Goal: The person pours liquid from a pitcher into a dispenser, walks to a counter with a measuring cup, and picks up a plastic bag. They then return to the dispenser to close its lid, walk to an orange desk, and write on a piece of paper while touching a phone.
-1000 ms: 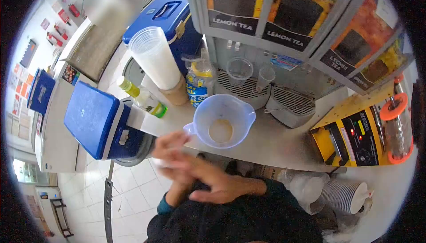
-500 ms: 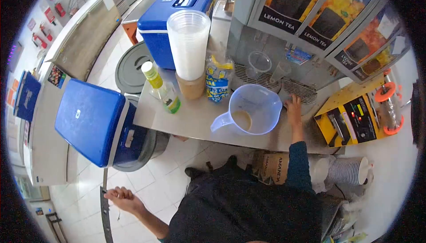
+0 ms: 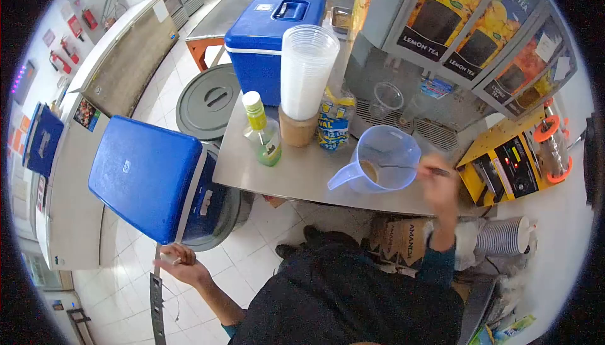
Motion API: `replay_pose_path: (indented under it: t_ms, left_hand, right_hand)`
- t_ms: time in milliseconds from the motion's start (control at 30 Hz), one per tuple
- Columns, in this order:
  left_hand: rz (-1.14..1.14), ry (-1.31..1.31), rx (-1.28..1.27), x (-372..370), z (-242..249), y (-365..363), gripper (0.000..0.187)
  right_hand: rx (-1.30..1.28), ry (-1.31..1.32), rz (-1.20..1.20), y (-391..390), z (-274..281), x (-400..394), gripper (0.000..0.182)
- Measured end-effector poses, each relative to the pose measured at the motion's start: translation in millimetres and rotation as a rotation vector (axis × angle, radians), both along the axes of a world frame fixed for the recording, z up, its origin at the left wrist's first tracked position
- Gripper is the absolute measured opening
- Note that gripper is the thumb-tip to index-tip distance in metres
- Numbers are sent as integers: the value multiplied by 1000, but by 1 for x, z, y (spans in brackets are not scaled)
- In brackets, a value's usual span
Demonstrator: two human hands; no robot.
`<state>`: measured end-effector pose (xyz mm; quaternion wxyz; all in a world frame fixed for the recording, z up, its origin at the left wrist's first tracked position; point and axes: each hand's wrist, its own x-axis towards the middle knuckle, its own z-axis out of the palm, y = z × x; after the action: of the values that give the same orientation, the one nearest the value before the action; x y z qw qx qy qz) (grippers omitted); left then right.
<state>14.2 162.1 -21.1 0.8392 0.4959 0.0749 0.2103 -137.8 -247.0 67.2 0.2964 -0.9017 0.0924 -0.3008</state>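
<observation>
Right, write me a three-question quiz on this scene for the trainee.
1. Open question: What stands between the bottle and the blue-and-yellow bag?
2. True or false: The left hand grips the bottle.
3. Fill in the blank: The right hand holds a thin tool that reaches into the ____.

Key:
1. The cup stack, on a brown base.
2. False; that hand is well apart from it, off the table.
3. Jug.

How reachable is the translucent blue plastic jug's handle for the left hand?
Likely yes: nothing visible seems to stand between the left hand and the jug's handle, which juts out toward that side.
</observation>
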Motion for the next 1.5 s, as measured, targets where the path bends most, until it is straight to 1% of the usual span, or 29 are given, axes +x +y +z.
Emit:
replay_pose_path:
  t_ms: [67,133,233,267,300,333,367,400,433,500,567,600,633,700,733,800,900,933,1000,1067,1133,1233,1267,1300,1367,1400,1433,1467,1500]
  left_hand:
    - [77,97,12,-5,4,-6,39]
    - [110,169,12,-10,-3,-4,31]
    - [-96,119,376,-14,-15,-30,25]
    - [-302,191,441,-11,-7,-50,24]
    - [-509,261,501,-1,4,-76,27]
    - [-686,23,656,16,-9,-102,37]
    - [-918,-27,680,25,8,-139,43]
    - [-955,-214,799,38,3,-177,52]
    - [-970,-410,896,52,-2,-215,62]
    - [-989,-326,1210,66,-8,-284,71]
    - [-872,-296,1778,78,-50,-336,61]
    - [-819,-352,1807,93,-109,-353,49]
    - [-763,-401,1833,101,-153,-364,38]
    - [-744,-319,1658,89,-123,-352,29]
    - [-732,-278,1575,81,-100,-337,25]
    - [-735,-379,1298,70,-71,-300,24]
    - [-655,-394,990,51,-38,-236,23]
    - [-608,-384,905,46,-28,-214,23]
    - [-538,-438,856,33,-11,-170,26]
    - [-450,-458,744,19,-3,-124,24]
    - [-478,-468,657,1,7,-71,23]
    - [-487,-452,619,-31,8,6,24]
    - [-409,-380,656,-43,11,32,24]
    - [-297,-394,625,-54,9,61,26]
    - [-62,-197,486,-83,6,117,34]
    - [73,-213,331,-99,3,150,37]
    - [201,-248,179,-114,-1,182,41]
    - [308,-203,43,-135,-9,218,46]
    - [443,-139,-39,-158,-13,247,38]
  right_hand:
    - [-115,212,148,-1,-26,35,11]
    - [-155,330,245,-1,-50,52,16]
    - [-133,387,334,3,-70,61,27]
    - [-116,389,353,5,-72,59,31]
    - [-124,400,352,5,-71,57,36]
    - [-133,412,350,5,-69,55,41]
    - [-142,423,347,5,-65,51,45]
    - [-128,496,313,8,-55,46,59]
    - [-171,465,255,10,-55,43,61]
    - [-256,408,139,14,-58,34,64]
    - [-332,238,69,23,-58,24,57]
    - [-390,119,62,28,-62,16,52]
    - [-447,3,61,32,-66,9,48]
    - [-438,-244,140,41,-76,-1,34]
    - [-415,-253,192,42,-76,-5,31]
    - [-353,-271,302,49,-72,-10,27]
    - [-272,-442,382,64,-71,14,23]
    - [-286,-459,411,71,-70,22,27]
    - [-317,-505,488,88,-59,40,34]
    - [-466,-505,418,124,-28,71,56]
    - [-59,-361,630,166,-27,101,63]
    - [124,-203,1051,254,-28,144,59]
    - [264,-179,1203,288,-54,153,58]
    - [405,-139,1349,325,-68,157,57]
    - [405,-76,1515,396,-72,167,48]
    - [409,-45,1584,434,-74,167,43]
    - [534,-19,1625,470,-90,172,38]
    - [655,62,1657,508,-104,174,37]
    - [764,171,1677,542,-117,174,35]
